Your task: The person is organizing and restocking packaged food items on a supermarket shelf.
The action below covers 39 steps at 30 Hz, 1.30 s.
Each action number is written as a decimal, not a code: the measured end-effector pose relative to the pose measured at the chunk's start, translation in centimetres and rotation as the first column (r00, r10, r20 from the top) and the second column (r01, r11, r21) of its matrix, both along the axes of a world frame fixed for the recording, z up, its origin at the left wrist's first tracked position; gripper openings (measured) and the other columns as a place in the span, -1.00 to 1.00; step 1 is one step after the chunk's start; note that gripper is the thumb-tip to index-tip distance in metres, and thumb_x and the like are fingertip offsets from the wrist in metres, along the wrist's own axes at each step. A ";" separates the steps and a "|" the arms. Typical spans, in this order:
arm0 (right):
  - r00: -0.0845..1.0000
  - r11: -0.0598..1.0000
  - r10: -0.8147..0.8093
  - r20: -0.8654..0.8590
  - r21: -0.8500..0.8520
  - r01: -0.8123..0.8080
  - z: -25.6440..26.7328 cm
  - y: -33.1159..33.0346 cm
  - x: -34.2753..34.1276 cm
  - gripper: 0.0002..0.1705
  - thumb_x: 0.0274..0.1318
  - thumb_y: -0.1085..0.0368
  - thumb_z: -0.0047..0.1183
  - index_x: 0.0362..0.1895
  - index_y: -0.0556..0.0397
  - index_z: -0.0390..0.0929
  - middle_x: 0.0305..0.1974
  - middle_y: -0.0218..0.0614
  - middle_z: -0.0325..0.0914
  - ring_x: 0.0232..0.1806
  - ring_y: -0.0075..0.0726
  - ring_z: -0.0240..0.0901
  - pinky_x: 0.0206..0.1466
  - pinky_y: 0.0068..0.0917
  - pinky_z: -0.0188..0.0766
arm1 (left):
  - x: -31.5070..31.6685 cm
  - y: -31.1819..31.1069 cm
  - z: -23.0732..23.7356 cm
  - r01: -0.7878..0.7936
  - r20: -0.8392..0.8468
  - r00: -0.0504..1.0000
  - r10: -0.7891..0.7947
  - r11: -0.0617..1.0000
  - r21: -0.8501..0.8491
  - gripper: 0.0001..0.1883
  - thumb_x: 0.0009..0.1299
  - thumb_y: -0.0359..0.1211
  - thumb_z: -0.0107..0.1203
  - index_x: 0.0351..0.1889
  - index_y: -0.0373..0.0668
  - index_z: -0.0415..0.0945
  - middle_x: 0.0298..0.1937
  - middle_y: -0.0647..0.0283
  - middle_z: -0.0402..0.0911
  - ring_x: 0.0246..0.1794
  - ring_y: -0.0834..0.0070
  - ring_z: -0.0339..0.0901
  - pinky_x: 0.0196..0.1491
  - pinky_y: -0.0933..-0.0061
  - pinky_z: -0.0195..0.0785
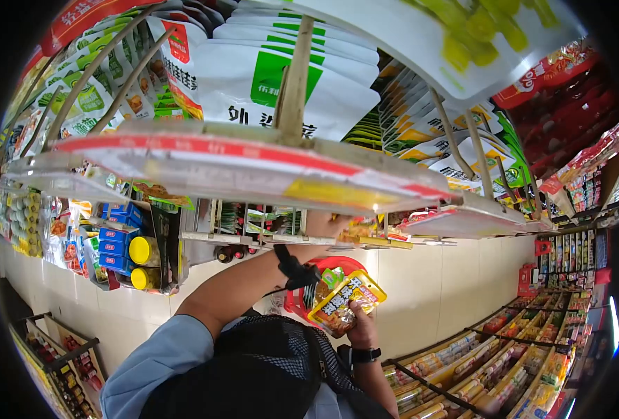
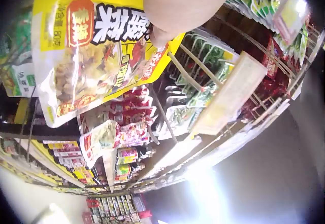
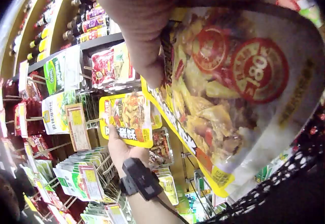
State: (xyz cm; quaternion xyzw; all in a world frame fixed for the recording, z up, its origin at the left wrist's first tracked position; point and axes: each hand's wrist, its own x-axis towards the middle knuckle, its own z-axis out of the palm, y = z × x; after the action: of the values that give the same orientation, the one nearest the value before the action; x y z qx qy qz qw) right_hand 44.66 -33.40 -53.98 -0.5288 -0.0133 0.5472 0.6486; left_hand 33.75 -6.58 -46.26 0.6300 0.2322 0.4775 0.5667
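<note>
Out at the rack in the head view is my left hand (image 1: pixel 332 225), partly hidden behind the shelf's price strip. In the left wrist view its thumb and fingers pinch a yellow and white pickled-vegetable packet (image 2: pixel 101 56) by one edge. The right wrist view shows that left hand (image 3: pixel 126 150) at a yellow-edged packet (image 3: pixel 129 117) among the hanging goods. My right hand (image 1: pixel 362 327) holds another pickled-vegetable packet (image 1: pixel 344 304) at its edge, in front of the body. Seen close up, this packet (image 3: pixel 218 82) is yellow-edged with a clear-looking grey side.
A red basket (image 1: pixel 297 297) sits below the right hand's packet, partly covered by it. Metal hooks (image 1: pixel 294 84) with hanging white packets (image 1: pixel 218 77) jut out above. Blue boxes (image 1: pixel 117 244) and yellow-lidded jars (image 1: pixel 144 250) stand at left. Another goods shelf (image 1: pixel 477 356) runs along the lower right.
</note>
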 end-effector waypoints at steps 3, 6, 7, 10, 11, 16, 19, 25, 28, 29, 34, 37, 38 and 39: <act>0.999 1.000 0.015 -0.030 -0.012 -0.015 0.7 -0.2 0.0 -0.43 0.12 0.31 0.24 0.20 0.08 0.35 0.07 -0.26 0.51 0.09 -0.20 0.48 0.18 -0.16 0.46 | 2.2 2.4 -3.8 -0.217 -0.142 0.963 0.227 0.972 0.086 -0.70 0.34 -0.25 0.16 -0.11 -0.29 0.52 -0.25 -0.01 0.60 -0.24 0.09 0.56 -0.15 0.18 0.40; 1.000 1.000 0.013 -0.004 0.002 -0.013 -0.1 -1.0 0.6 -0.44 0.10 0.31 0.26 0.18 0.07 0.37 0.05 -0.27 0.52 0.09 -0.21 0.48 0.18 -0.19 0.46 | 0.1 0.6 -2.7 -0.359 -0.307 0.865 0.397 0.917 0.174 -0.48 0.28 -0.21 0.25 0.08 -0.31 0.35 -0.04 -0.09 0.49 -0.04 0.00 0.46 0.02 0.11 0.34; 1.000 1.000 0.004 0.009 0.011 -0.004 0.4 -0.9 0.4 -0.45 0.10 0.30 0.26 0.18 0.07 0.37 0.05 -0.28 0.53 0.09 -0.22 0.48 0.18 -0.22 0.46 | -1.3 -0.9 -2.5 -0.391 -0.345 0.831 0.437 0.899 0.197 -0.32 0.28 -0.14 0.28 0.23 -0.31 0.25 0.13 -0.16 0.41 0.11 -0.09 0.38 0.13 0.05 0.29; 1.000 1.000 -0.023 0.009 -0.008 0.023 0.1 -0.7 0.5 -0.42 0.04 0.38 0.29 0.16 0.09 0.36 -0.04 -0.27 0.55 -0.02 -0.27 0.54 0.07 -0.26 0.52 | -5.1 -5.6 -3.7 -0.167 -0.381 0.871 0.311 0.915 0.367 -0.38 0.35 -0.15 0.21 0.24 -0.31 0.24 0.08 -0.07 0.47 0.08 0.02 0.44 0.11 0.14 0.34; 1.000 0.999 0.002 0.018 -0.034 -0.002 -0.5 -1.1 1.0 -0.46 0.08 0.36 0.27 0.14 0.09 0.36 -0.05 -0.25 0.56 -0.04 -0.26 0.55 0.06 -0.23 0.53 | -5.7 -7.5 -4.6 0.068 -0.412 0.911 -0.013 0.990 0.120 -0.45 0.40 -0.16 0.16 0.21 -0.30 0.29 0.09 -0.06 0.48 0.14 0.17 0.45 0.19 0.19 0.28; 0.978 0.979 0.197 0.074 -0.067 -0.192 3.9 1.2 -0.3 -0.52 0.24 0.19 0.14 0.15 0.15 0.38 -0.01 -0.21 0.56 -0.01 -0.26 0.54 0.06 -0.29 0.52 | -4.4 -11.0 -7.1 0.498 -0.295 0.718 -0.631 0.761 -0.416 -0.33 0.35 0.01 0.21 0.25 -0.23 0.31 0.06 0.16 0.54 -0.04 0.47 0.54 -0.04 0.47 0.42; 0.953 0.962 0.249 0.170 -0.158 -0.223 4.5 1.9 -1.1 -0.48 0.28 0.05 0.09 0.08 0.24 0.47 -0.03 -0.19 0.58 -0.03 -0.32 0.55 0.00 -0.41 0.53 | -4.8 -11.1 -7.0 0.477 -0.289 0.676 -0.678 0.701 -0.530 -0.43 0.35 -0.03 0.22 0.17 -0.20 0.42 -0.03 0.20 0.63 -0.06 0.49 0.57 -0.01 0.46 0.42; 0.961 0.971 0.239 0.140 -0.034 -0.237 4.4 1.8 -1.0 -0.53 0.27 0.12 0.09 0.12 0.18 0.46 0.01 -0.26 0.56 0.01 -0.35 0.53 0.04 -0.39 0.51 | -5.4 -11.6 -6.6 0.455 -0.341 0.721 -0.603 0.783 -0.424 -0.59 0.38 -0.14 0.21 0.04 -0.23 0.54 -0.10 0.21 0.68 -0.11 0.52 0.58 0.01 0.42 0.41; 0.969 0.975 0.220 0.110 -0.038 -0.217 3.5 0.7 -0.5 -0.66 0.24 0.27 0.13 0.06 0.10 0.54 -0.01 -0.33 0.59 0.04 -0.40 0.50 0.10 -0.40 0.45 | -5.6 -12.3 -6.3 0.429 -0.214 0.772 -0.598 0.740 -0.519 -0.56 0.37 -0.17 0.22 0.10 -0.22 0.49 -0.04 0.25 0.65 -0.08 0.53 0.57 0.01 0.43 0.42; 0.976 0.980 0.200 0.082 -0.018 -0.199 3.8 0.7 -0.7 -0.65 0.24 0.27 0.13 0.08 0.10 0.53 0.01 -0.33 0.58 0.04 -0.39 0.51 0.10 -0.39 0.46 | -5.7 -12.4 -6.4 0.410 -0.270 0.782 -0.561 0.790 -0.456 -0.55 0.36 -0.17 0.23 0.10 -0.22 0.49 -0.06 0.22 0.66 -0.08 0.50 0.58 0.01 0.42 0.42; 0.987 0.985 0.161 -0.022 0.063 -0.159 2.1 0.1 -0.5 -0.54 0.21 0.29 0.16 0.18 0.08 0.43 0.07 -0.32 0.55 0.08 -0.32 0.50 0.14 -0.33 0.45 | -5.9 -11.9 -4.0 0.357 -0.456 0.746 -0.485 0.870 -0.341 -0.50 0.29 -0.20 0.30 0.09 -0.27 0.45 -0.06 0.19 0.64 -0.07 0.48 0.58 0.00 0.43 0.43; 0.981 0.986 0.154 -0.119 0.078 -0.146 2.2 0.2 -0.4 -0.45 0.18 0.31 0.19 0.24 0.07 0.36 0.12 -0.29 0.50 0.12 -0.28 0.47 0.19 -0.27 0.43 | -6.2 -11.7 -3.9 0.282 -0.465 0.796 -0.387 0.917 -0.281 -0.54 0.28 -0.23 0.30 0.05 -0.27 0.47 -0.10 0.20 0.65 -0.12 0.51 0.58 -0.03 0.43 0.43; 0.980 0.985 0.150 -0.128 0.105 -0.137 2.1 0.1 -0.3 -0.43 0.17 0.32 0.20 0.25 0.06 0.34 0.14 -0.28 0.49 0.14 -0.27 0.46 0.20 -0.25 0.43 | -6.5 -11.5 -3.6 0.290 -0.428 0.794 -0.432 0.888 -0.357 -0.55 0.29 -0.24 0.30 0.05 -0.27 0.48 -0.10 0.20 0.65 -0.13 0.53 0.58 -0.04 0.43 0.43; 0.980 0.983 0.146 -0.136 0.132 -0.128 2.0 0.0 -0.3 -0.41 0.15 0.33 0.21 0.26 0.06 0.33 0.15 -0.27 0.47 0.15 -0.26 0.45 0.21 -0.24 0.42 | -6.7 -11.2 -2.5 0.298 -0.386 0.793 -0.472 0.853 -0.429 -0.56 0.29 -0.25 0.30 0.04 -0.27 0.48 -0.11 0.21 0.66 -0.14 0.54 0.58 -0.04 0.44 0.43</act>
State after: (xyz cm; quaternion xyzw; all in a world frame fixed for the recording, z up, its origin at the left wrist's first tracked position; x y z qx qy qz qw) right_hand 44.36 -33.40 -52.00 -0.4445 -0.0359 0.6259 0.6398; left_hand 27.00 -17.74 -48.75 0.6523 0.3094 0.1307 0.6795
